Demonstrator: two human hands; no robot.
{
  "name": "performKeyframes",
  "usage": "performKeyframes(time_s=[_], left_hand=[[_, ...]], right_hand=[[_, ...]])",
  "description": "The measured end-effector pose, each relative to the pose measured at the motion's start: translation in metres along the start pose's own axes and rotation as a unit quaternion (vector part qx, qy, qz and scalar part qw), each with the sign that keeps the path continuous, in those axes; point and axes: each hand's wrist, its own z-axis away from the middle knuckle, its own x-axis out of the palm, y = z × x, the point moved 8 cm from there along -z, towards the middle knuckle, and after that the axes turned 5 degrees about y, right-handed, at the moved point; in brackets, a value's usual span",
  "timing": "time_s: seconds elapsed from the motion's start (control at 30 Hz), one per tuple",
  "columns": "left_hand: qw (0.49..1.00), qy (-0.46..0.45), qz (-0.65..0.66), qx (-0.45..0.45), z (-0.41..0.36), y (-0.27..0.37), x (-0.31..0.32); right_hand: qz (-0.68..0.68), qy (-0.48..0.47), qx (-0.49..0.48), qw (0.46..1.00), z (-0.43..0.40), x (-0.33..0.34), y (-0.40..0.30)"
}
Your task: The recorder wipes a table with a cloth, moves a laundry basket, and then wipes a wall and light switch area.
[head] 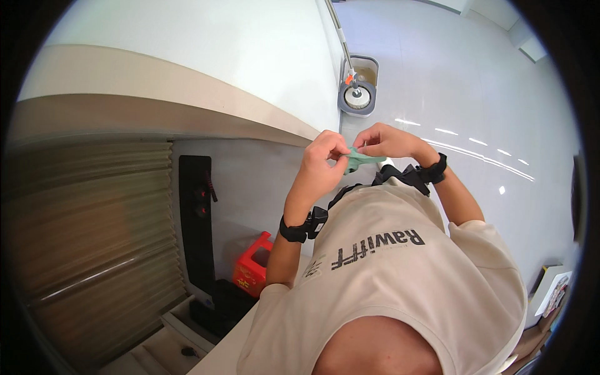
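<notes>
My left hand [324, 161] pinches one side of a small, crumpled piece of thin green material [358, 160], perhaps cloth or film. The fingertips of my right hand [388, 141] grip its upper edge close by. Both hands are raised in front of my waist, almost touching each other. A loose end of the green piece points right, below my right hand. Each wrist wears a black strap; a small black device [318, 222] sits on the left one.
A spin mop [357, 97] stands in a grey-and-white bucket [373, 65] by the wall, on the glossy tiled floor [450, 84]. Left of me are a beige ledge [187, 84], a pleated blind [89, 225], a tall black panel [196, 220] and a red plastic item [248, 274].
</notes>
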Motion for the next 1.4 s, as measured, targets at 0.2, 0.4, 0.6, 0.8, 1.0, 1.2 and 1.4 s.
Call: performKeyframes(time_s=[0.2, 0.4, 0.6, 0.8, 1.0, 1.2, 1.4], left_hand=[[0.993, 0.03, 0.012, -0.117, 0.007, -0.018, -0.013], [0.978, -0.003, -0.196, -0.073, 0.01, -0.022, -0.025], [0.978, 0.087, -0.099, -0.164, 0.02, -0.021, -0.048], [0.976, 0.101, -0.037, -0.187, 0.028, -0.024, -0.063], [0.991, 0.121, -0.027, -0.05, 0.047, -0.009, -0.073], [0.971, 0.209, 0.11, -0.03, 0.091, -0.002, -0.096], [0.917, 0.383, 0.08, -0.079, 0.134, -0.026, -0.124]], right_hand=[[-0.139, 0.113, -0.072, 0.981, -0.002, 0.004, 0.009], [-0.091, 0.133, -0.146, 0.976, -0.023, 0.027, -0.005], [-0.104, -0.006, -0.044, 0.994, -0.012, 0.038, 0.019], [0.003, -0.043, -0.034, 0.999, -0.04, 0.061, 0.057], [0.097, -0.002, -0.112, 0.989, -0.081, 0.064, 0.096], [-0.064, 0.057, -0.112, 0.99, -0.088, 0.053, 0.103], [0.033, 0.188, -0.085, 0.978, -0.064, 0.008, 0.045]])
